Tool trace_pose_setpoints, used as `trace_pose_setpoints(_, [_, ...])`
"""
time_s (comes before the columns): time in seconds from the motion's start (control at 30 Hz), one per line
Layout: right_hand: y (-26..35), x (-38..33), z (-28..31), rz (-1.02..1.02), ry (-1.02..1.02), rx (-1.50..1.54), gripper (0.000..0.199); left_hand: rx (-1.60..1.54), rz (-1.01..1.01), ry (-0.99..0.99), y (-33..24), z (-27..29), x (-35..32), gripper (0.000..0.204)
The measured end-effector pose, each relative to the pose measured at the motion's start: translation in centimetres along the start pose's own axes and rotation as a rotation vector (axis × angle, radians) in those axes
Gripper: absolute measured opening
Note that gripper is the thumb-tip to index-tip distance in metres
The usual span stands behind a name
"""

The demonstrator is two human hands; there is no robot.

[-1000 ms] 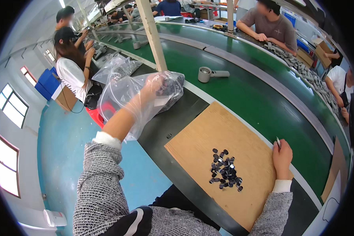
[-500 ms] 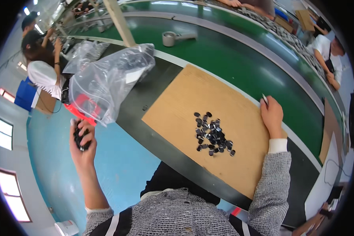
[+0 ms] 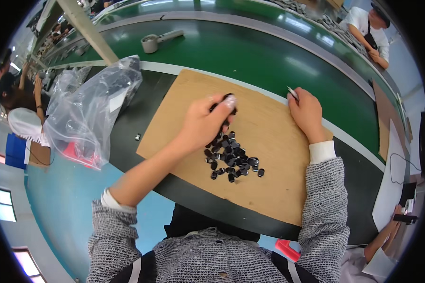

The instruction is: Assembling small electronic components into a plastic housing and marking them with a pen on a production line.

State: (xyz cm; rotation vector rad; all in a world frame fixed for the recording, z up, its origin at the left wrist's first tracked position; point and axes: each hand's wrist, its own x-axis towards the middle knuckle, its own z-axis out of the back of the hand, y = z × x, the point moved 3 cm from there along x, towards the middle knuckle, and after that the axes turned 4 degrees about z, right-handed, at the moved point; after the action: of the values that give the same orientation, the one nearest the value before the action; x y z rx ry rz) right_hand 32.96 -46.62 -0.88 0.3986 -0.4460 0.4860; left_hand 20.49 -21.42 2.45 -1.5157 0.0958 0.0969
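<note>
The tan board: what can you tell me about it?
The board is a flat, roughly rectangular tan sheet that looks like wood, with a few dark marks near its near edge. It lies flat on the dark worktop, beside the green belt. A loose heap of black pieces sits around its middle. The left hand, gripping more pieces, is over it; the right hand is at its far right edge, though whether that touches it is unclear.

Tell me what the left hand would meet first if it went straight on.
Past bare brown board, the left hand would probably meet the white strip along the board's far edge, though the hand's height is unclear.
</note>
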Motion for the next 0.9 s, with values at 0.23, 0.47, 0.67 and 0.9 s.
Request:
trace_pose_setpoints(0.23, [-0.1,-0.3,0.1,-0.081,0.046,-0.003,0.018,1.068,-0.647,0.225,0.8,-3.6,4.4,0.022])
trace_pose_setpoints(0.47, [-0.3,-0.2,0.0,-0.043,0.007,-0.011,0.018,0.881,-0.911,0.153,1.2,-3.4,4.1,0.027])
trace_pose_setpoints(0.67, [-0.2,-0.1,-0.2,-0.075,0.035,-0.013,0.018,0.835,-1.033,0.065,0.6,-3.0,3.9,0.021])
trace_pose_setpoints(0.9, [0.1,-0.2,0.1,-0.067,0.028,-0.021,0.017,0.808,-1.106,-0.06,0.1,-3.7,3.3,0.01])
